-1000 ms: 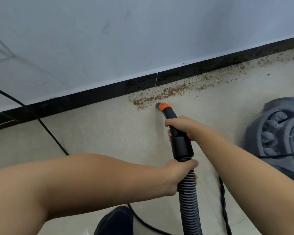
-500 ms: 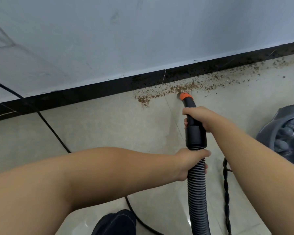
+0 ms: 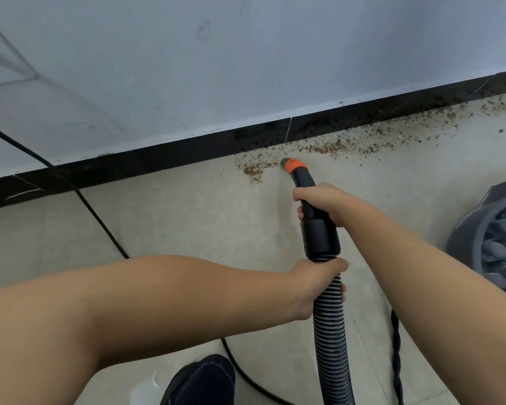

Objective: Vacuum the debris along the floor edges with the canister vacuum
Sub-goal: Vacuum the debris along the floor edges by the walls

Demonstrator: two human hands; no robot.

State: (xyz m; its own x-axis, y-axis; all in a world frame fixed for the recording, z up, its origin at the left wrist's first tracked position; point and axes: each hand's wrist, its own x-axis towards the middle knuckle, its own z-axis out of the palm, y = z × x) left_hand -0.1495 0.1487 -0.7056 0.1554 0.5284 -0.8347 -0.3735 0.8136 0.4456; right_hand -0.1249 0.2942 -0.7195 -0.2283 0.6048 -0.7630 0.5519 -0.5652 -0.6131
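Brown debris (image 3: 327,149) lies in a band on the pale floor along the black baseboard (image 3: 158,165), with a denser patch (image 3: 253,172) at its left end. The black vacuum nozzle with an orange tip (image 3: 293,165) points at the floor between that patch and the rest of the band. My right hand (image 3: 322,203) grips the black nozzle handle. My left hand (image 3: 316,285) grips the ribbed hose (image 3: 332,346) just below the black cuff. The grey canister vacuum (image 3: 491,238) sits at the right edge, partly cut off.
A black power cord (image 3: 100,220) runs from the wall across the floor toward my dark shoe (image 3: 199,381). A twisted black cord (image 3: 396,355) lies right of the hose. The white wall (image 3: 246,68) rises behind the baseboard.
The nozzle tip swept right along the debris band, then came back slightly left toward the dense patch. Both hands kept their grips. Debris around the tip has thinned.
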